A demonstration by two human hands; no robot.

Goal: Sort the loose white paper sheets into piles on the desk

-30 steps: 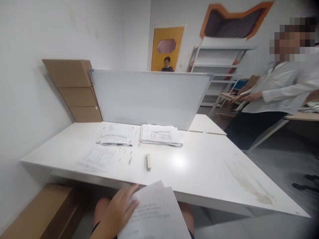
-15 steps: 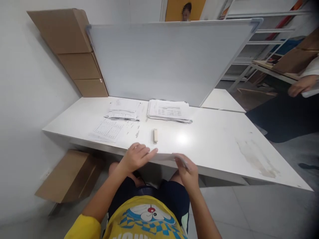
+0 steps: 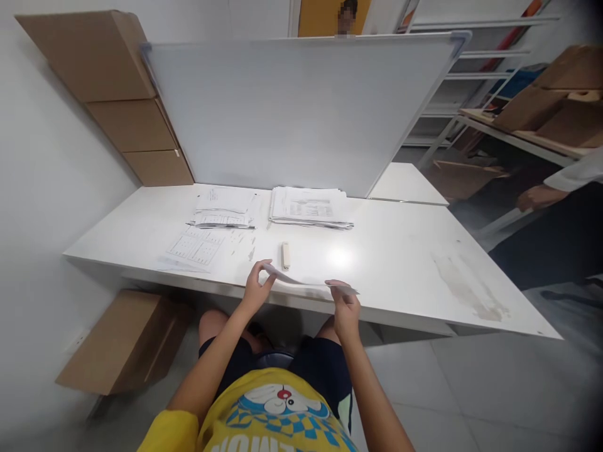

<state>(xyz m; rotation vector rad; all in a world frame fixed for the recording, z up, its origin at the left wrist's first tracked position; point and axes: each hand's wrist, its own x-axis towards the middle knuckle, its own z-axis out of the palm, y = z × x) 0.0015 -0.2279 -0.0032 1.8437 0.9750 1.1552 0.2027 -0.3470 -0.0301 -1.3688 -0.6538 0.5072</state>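
Between my two hands I hold sheets of paper, seen nearly edge-on above the table's front edge; how many sheets there are I cannot tell. My left hand pinches the left end between thumb and fingers. At the other end, my right hand is closed on the paper, with a corner sticking out past the fingers. Just beyond the paper lies a small cream-coloured stapler, lengthwise to me. Farther back rests a thick stack of printed sheets.
On the white table, more printed papers and loose sheets lie at left. A whiteboard stands along the back, beside stacked cardboard boxes. Another box sits low at left. A co-worker's hand shows at far right.
My left hand has gone from stretched fingers to a pinch on the paper's left end. The paper has come up into view between my hands. The camera view has shifted slightly right.
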